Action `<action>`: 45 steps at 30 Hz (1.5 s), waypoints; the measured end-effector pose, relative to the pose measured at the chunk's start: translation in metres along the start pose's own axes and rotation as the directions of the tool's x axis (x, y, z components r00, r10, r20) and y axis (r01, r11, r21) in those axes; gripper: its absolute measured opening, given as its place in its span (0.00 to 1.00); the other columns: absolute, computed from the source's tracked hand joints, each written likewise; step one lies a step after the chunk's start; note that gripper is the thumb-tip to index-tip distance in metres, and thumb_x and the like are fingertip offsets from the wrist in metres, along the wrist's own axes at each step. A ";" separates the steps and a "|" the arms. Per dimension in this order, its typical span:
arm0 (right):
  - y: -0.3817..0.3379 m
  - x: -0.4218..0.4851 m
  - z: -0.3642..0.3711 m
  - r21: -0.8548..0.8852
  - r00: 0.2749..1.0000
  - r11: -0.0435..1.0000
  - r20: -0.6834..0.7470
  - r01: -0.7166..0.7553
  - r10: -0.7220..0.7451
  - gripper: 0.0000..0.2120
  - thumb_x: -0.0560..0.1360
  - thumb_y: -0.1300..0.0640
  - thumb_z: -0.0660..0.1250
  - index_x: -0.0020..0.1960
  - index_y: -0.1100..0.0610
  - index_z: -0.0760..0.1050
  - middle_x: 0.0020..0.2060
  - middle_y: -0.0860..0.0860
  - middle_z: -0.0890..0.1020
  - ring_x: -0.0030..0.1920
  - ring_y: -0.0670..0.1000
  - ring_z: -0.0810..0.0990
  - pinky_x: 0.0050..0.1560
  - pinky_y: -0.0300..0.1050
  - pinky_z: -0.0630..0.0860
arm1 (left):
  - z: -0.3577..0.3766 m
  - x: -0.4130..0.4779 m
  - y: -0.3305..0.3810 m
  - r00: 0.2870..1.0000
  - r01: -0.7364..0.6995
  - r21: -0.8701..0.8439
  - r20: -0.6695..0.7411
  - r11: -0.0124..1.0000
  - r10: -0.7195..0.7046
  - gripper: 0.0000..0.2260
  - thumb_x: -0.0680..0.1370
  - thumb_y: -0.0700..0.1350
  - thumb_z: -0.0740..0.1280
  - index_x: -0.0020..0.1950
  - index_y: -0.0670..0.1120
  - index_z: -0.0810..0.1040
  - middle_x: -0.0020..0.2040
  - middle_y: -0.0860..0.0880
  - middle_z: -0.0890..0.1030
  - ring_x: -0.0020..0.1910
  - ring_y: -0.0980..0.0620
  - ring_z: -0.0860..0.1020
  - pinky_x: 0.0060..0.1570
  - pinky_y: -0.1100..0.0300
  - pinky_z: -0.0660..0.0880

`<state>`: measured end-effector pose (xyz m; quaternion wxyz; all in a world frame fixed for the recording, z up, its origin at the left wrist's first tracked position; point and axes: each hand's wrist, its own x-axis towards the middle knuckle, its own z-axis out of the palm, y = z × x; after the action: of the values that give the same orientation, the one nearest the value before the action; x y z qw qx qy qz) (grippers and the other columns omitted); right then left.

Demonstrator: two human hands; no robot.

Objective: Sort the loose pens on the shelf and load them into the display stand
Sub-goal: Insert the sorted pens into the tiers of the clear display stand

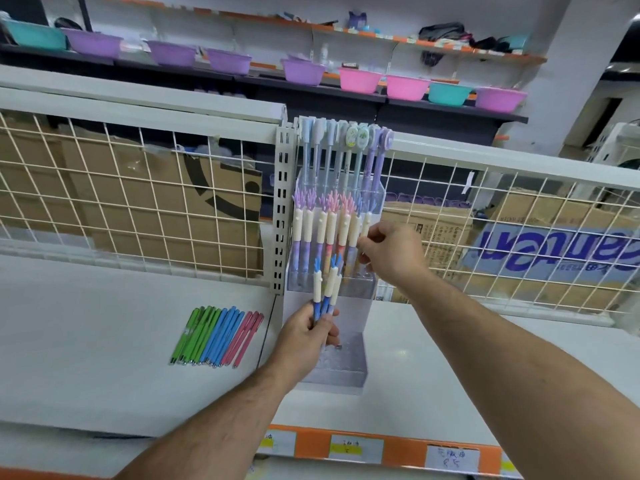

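A white shop shelf [104,341] backed by a wire grid [138,202] carries a clear tiered display stand [346,372]. The right hand [391,254] is at the right end of the stand's middle row, thumb and fingers pinching a cream-barrelled pen [365,226] that stands upright there. The left hand [306,337], lower and in front of the stand, grips three blue-tipped pens [327,285] upright, parallel to the slotted ones. That row lies just above and behind the bunch, so the right hand looks nearer to feed it. Loose pens [216,336] lie flat left of the stand, nearer the left hand.
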<state>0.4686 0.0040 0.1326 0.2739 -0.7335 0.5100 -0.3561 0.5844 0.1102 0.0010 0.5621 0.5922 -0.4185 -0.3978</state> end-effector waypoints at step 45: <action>0.004 -0.018 -0.002 -0.061 0.995 0.997 -0.085 0.038 -0.043 0.08 0.78 0.56 0.70 0.42 0.55 0.76 0.34 0.50 0.83 0.36 0.49 0.85 0.39 0.52 0.84 | 0.001 0.003 -0.007 1.000 -0.003 0.046 0.018 0.999 0.002 0.08 0.84 0.44 0.60 0.54 0.51 0.79 0.42 0.48 0.84 0.42 0.54 0.84 0.54 0.55 0.80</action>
<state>0.4612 0.0197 0.1265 0.2226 -0.7354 0.5166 -0.3777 0.5845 0.1067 -0.0065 0.5452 0.6009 -0.4331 -0.3926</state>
